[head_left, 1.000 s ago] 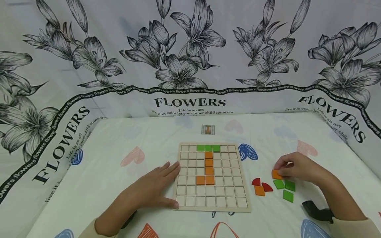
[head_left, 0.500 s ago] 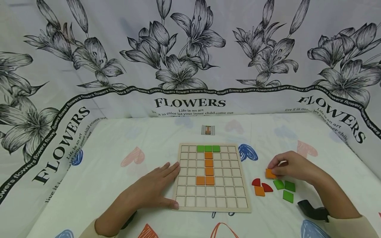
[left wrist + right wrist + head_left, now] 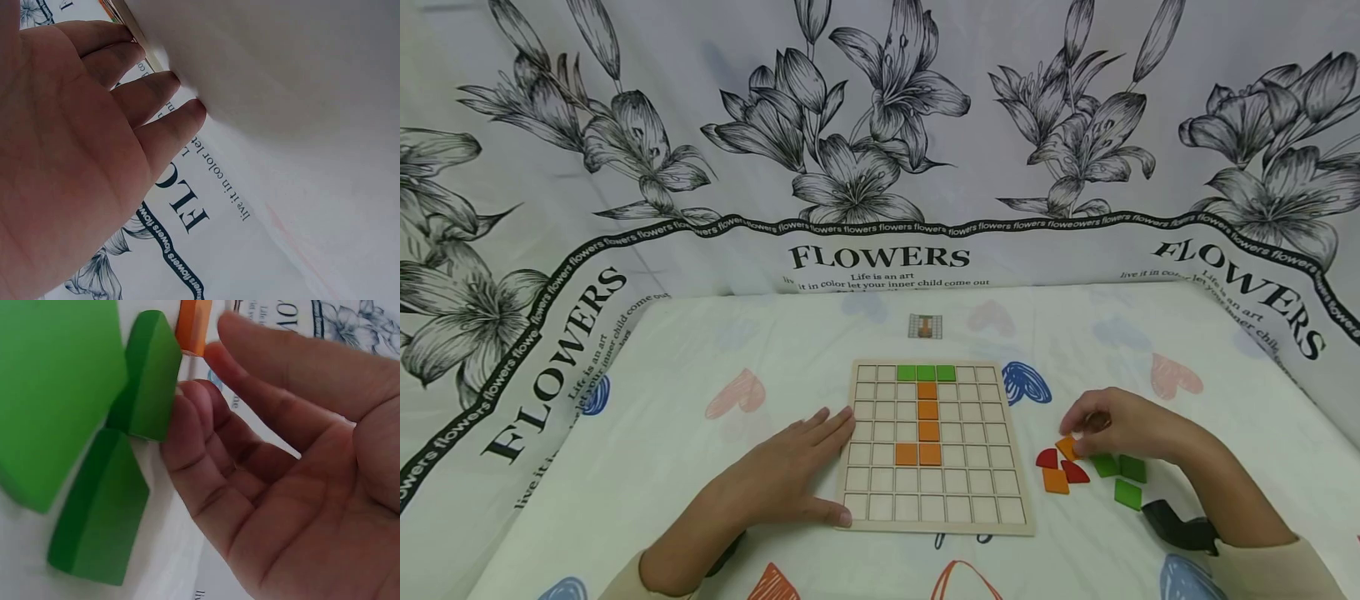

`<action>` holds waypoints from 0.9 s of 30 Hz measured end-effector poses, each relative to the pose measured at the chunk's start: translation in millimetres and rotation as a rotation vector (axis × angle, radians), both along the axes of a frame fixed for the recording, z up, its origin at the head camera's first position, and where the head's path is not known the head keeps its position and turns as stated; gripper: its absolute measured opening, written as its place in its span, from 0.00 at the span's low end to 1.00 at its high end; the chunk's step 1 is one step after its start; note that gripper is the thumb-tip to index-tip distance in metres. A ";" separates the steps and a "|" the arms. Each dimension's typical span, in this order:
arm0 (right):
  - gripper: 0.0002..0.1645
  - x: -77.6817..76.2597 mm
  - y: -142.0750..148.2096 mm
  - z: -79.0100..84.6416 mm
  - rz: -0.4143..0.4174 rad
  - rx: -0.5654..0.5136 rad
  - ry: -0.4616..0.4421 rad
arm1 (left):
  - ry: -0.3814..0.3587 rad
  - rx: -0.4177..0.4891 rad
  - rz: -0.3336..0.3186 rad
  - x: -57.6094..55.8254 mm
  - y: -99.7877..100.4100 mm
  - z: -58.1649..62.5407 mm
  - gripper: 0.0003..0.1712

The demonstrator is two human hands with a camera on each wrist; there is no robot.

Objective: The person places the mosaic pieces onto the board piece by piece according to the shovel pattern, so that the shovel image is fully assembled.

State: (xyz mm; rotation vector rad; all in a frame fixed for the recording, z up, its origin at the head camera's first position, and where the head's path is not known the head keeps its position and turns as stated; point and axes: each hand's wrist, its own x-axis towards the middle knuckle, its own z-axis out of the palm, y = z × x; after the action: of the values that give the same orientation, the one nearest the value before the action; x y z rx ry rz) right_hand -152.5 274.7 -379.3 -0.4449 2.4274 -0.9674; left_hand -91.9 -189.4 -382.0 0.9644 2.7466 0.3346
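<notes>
My left hand [image 3: 790, 471] lies with fingers spread against the left edge of a wooden grid board [image 3: 861, 479]. In the left wrist view its palm and fingers [image 3: 169, 125] show straight beside the board's edge. The board carries green square tiles [image 3: 926, 373] along its top row and orange square tiles [image 3: 928, 411] in a column below. Right of the board, my right hand [image 3: 1131, 425] holds a loose orange tile [image 3: 1067, 448] by thumb and index fingertips, low at the table. Beside it lie two red quarter-round tiles [image 3: 1047, 458] and another orange tile [image 3: 1056, 481].
Green tiles [image 3: 1127, 494] lie beneath and beside the right hand, large in the right wrist view. A small printed pattern card [image 3: 925, 326] lies behind the board. The table has a heart-print cloth [image 3: 790, 333], and a flower-print curtain [image 3: 880, 192] rises behind it.
My right hand has slid the orange tile leftward, and it now sits turned beside the red tiles. The left hand and the board have stayed put.
</notes>
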 end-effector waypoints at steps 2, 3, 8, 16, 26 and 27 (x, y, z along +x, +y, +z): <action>0.12 0.4 -0.4 -0.4 0.041 -0.008 0.020 | 0.002 -0.001 0.001 0.0 -0.1 0.5 0.65; 0.13 0.6 -1.1 -0.7 0.051 -0.003 0.033 | 0.001 0.000 0.002 0.1 -0.2 0.7 0.65; 0.11 2.3 -6.6 -2.4 0.067 0.029 0.088 | -0.009 0.003 0.008 0.5 -0.1 1.2 0.65; 0.07 4.4 -10.0 -0.8 0.050 0.003 0.057 | -0.003 0.001 0.006 0.7 0.0 0.0 0.65; 0.02 1.1 -10.7 0.2 -0.011 -0.151 -0.064 | -0.011 -0.006 0.010 0.4 0.1 0.0 0.65; 0.03 0.7 -11.6 0.2 -0.013 -0.159 -0.065 | -0.010 -0.007 0.010 0.3 0.1 0.0 0.65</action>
State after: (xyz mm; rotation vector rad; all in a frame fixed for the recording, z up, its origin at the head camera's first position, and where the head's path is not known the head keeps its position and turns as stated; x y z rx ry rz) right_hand -151.7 263.0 -379.1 -0.4458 2.3082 -1.1679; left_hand -91.6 -189.2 -382.0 0.9458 2.7429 0.3306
